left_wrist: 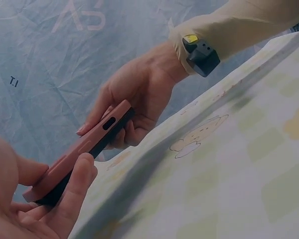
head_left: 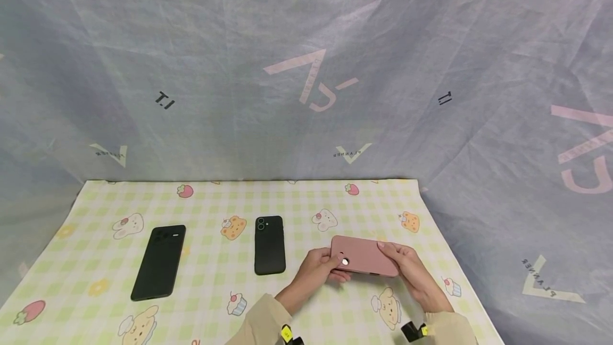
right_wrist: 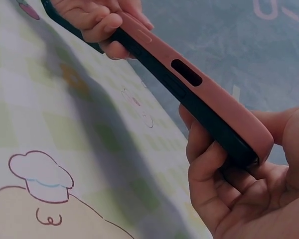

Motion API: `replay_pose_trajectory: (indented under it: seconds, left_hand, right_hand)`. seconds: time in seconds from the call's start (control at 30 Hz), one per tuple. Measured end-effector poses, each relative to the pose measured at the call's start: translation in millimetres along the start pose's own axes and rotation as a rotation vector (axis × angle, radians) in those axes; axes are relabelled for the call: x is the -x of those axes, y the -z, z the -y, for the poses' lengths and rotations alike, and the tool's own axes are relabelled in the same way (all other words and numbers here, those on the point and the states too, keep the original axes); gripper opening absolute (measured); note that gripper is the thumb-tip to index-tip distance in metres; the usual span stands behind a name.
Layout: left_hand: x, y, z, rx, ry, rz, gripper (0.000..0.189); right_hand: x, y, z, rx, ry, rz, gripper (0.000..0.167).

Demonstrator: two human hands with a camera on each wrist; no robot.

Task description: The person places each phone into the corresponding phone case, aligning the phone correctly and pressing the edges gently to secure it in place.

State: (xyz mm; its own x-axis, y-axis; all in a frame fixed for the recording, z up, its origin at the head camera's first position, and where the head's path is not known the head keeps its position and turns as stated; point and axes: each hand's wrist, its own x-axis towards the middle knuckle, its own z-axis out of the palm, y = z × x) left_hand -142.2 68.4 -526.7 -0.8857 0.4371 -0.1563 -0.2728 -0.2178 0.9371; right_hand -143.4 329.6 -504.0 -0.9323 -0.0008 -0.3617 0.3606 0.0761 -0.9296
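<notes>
A pink phone case (head_left: pixel 365 255) is held sideways above the right part of the table, its back facing up. Under it lies a dark phone (right_wrist: pixel 209 122); in the right wrist view its dark side shows below the case's edge. My left hand (head_left: pixel 313 272) grips the left end, thumb on top near a round bright spot, fingers underneath. The right hand (head_left: pixel 417 277) grips the other end, thumb on the case's back and fingers curled below. From the left wrist view, an oval slot (left_wrist: pixel 109 123) shows in the case's side.
A black phone (head_left: pixel 270 245) lies left of my hands. Farther left is a larger black phone (head_left: pixel 159 263). Both rest on a green checked tablecloth (head_left: pixel 210 281) with cartoon prints. Grey printed fabric (head_left: pixel 230 79) hangs behind the table and along its sides.
</notes>
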Motion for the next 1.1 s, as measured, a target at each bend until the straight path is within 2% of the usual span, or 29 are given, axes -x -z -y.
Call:
replay_pose_trajectory:
  seconds: [0.27,0.4,0.57,0.67,0.97,1.1]
  left_hand:
    - [-1.5,1.6,-1.4,0.008,-0.020,-0.004,0.028]
    - [-1.8,3.2,-3.0,0.027,-0.031,-0.008,0.028]
    - [-2.0,7.3,-3.9,0.024,-0.054,-0.012,0.028]
    - [-2.9,8.8,-3.7,0.020,-0.059,-0.003,0.030]
    - [-3.8,5.3,-3.8,0.060,-0.033,-0.025,0.032]
    - [-2.8,4.9,-4.4,0.063,-0.028,-0.035,0.034]
  right_hand:
    - [2.8,2,-1,-0.008,-0.009,0.045,0.048]
    - [6.9,7,-2,-0.028,0.003,0.094,0.047]
    - [11.0,11,-6,-0.020,0.049,0.227,0.039]
    - [12.4,13,-8,-0.040,0.063,0.280,0.036]
    - [13.3,13,-11,-0.115,0.119,0.285,0.034]
    - [13.5,11,-11,-0.110,0.128,0.247,0.034]
